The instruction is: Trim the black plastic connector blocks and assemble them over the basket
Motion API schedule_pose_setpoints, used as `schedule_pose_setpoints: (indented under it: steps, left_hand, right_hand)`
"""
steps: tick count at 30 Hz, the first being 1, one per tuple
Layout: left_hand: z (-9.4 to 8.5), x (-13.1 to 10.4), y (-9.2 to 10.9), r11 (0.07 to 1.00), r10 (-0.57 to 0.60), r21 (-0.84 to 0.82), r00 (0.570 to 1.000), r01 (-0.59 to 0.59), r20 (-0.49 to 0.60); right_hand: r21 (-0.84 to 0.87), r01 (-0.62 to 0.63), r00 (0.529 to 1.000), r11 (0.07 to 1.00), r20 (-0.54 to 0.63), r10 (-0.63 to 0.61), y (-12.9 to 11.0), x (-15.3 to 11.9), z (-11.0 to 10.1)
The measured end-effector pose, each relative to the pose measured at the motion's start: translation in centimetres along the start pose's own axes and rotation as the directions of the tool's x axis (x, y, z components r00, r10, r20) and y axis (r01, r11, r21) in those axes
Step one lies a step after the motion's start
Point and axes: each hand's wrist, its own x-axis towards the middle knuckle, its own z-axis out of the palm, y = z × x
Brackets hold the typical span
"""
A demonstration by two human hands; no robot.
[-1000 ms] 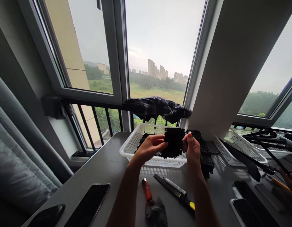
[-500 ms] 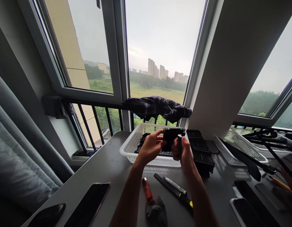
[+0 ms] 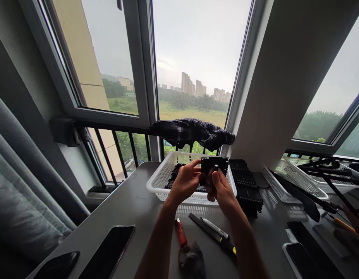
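Observation:
Over the white basket [image 3: 156, 190], my left hand [image 3: 183, 182] grips the left side of a flat black plastic piece [image 3: 206, 163] with toothed edges, thumb in front. My right hand [image 3: 222, 190] is closed round a small dark stick-shaped tool [image 3: 216, 167] with a shiny tip, held against the front of the piece. Fingers hide most of the tool, so its kind is unclear. More black toothed pieces [image 3: 176, 172] lie in the basket. Beside it, on the right, similar black pieces [image 3: 246, 184] are stacked on the table.
On the table [image 3: 133, 205] lie an orange-red lighter [image 3: 181, 232], a dark crumpled lump [image 3: 192, 259], a white marker [image 3: 215, 228], a black-and-yellow tool [image 3: 208, 231] and a phone [image 3: 109, 252]. Further right are another white basket [image 3: 286, 193], more phones [image 3: 301, 255] and another person's hand [image 3: 355, 217].
My right hand has shifted slightly left and turned, bringing the tool's tip against the black piece. My left hand keeps its hold nearly unmoved.

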Motion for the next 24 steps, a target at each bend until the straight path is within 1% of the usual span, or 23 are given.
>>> schedule_pose_setpoints:
  steps: [4, 7, 9, 13, 18, 24]
  left_hand:
    - [0.0, 0.1, -0.2, 1.0, 0.005, 0.011, 1.0, -0.005, -0.014]
    - [0.0, 0.1, -0.4, 1.0, 0.023, 0.001, 1.0, -0.023, 0.004]
    - [0.1, 0.1, -0.5, 0.999, 0.031, -0.015, 0.999, -0.031, 0.023]
    - [0.2, 0.2, -0.6, 0.998, 0.031, -0.059, 0.998, -0.028, 0.051]
    - [0.4, 0.2, -0.6, 0.996, 0.049, -0.084, 0.995, -0.042, 0.087]
    - [0.4, 0.1, -1.0, 0.995, 0.053, -0.096, 0.991, -0.041, 0.125]
  right_hand:
    - [0.081, -0.114, 0.993, 0.99, 0.029, 0.112, -0.5, 0.0, -0.1]
    - [0.149, -0.231, 0.972, 0.962, 0.082, 0.22, -1.0, 0.0, 0.0]
    - [0.177, -0.276, 0.959, 0.945, 0.12, 0.258, -1.2, 0.0, 0.1]
    - [0.215, -0.286, 0.954, 0.934, 0.154, 0.257, -1.6, -0.2, 0.4]
    - [0.264, -0.254, 0.964, 0.93, 0.146, 0.222, -1.8, -0.4, 0.7]
    - [0.306, -0.293, 0.951, 0.906, 0.186, 0.245, -1.8, -0.3, 0.6]
